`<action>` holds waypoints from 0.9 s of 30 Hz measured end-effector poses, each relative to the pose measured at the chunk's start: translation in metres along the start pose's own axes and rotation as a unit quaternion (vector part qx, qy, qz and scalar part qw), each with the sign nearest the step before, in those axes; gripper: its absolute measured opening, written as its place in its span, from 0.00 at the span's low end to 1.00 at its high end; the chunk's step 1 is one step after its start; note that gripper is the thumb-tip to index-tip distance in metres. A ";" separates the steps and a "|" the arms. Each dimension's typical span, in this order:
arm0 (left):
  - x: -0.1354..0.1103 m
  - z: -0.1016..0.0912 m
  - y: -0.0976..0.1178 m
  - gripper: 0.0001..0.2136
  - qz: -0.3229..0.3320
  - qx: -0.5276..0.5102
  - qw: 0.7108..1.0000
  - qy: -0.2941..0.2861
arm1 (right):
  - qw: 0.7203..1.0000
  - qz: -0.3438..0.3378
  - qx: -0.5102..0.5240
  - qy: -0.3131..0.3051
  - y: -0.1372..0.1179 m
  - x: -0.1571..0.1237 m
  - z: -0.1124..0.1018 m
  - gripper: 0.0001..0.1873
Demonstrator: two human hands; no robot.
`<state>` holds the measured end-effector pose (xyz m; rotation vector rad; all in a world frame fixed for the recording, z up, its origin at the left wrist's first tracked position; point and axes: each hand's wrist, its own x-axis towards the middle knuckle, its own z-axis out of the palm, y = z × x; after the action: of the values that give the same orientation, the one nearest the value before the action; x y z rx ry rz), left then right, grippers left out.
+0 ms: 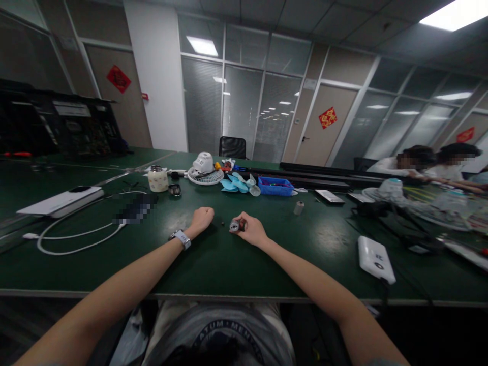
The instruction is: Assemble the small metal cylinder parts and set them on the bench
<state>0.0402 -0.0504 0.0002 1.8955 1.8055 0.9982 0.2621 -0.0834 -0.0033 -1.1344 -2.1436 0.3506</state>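
Note:
My right hand is closed around a small motor part, with a round grey metal end facing me and copper-coloured bits near the fingers. Resting low over the green table, my left hand has its fingers curled into a fist; anything inside it is hidden. Between the two hands lies a tiny dark piece, touching neither. A small silvery metal cylinder stands farther off to the right of my right hand.
Beyond my hands are a white fan body, light-blue fan blades and a blue basket. To the left are a jar and a white cable; a white device is at right. Two people sit far right.

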 end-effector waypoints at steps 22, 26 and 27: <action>0.003 0.006 -0.005 0.13 0.004 0.009 1.000 -0.002 | 0.999 0.040 0.026 0.022 0.003 0.001 0.001 0.23; 0.002 0.006 -0.005 0.13 0.010 0.001 1.000 -0.006 | 0.999 0.044 0.017 0.011 0.002 0.000 0.000 0.23; 0.002 0.006 -0.005 0.13 0.011 -0.001 1.000 -0.006 | 0.999 0.044 0.017 0.009 0.002 0.000 0.000 0.23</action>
<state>0.0408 -0.0467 -0.0064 1.9200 1.7811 0.9922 0.2633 -0.0822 -0.0045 -1.2094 -2.0683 0.4138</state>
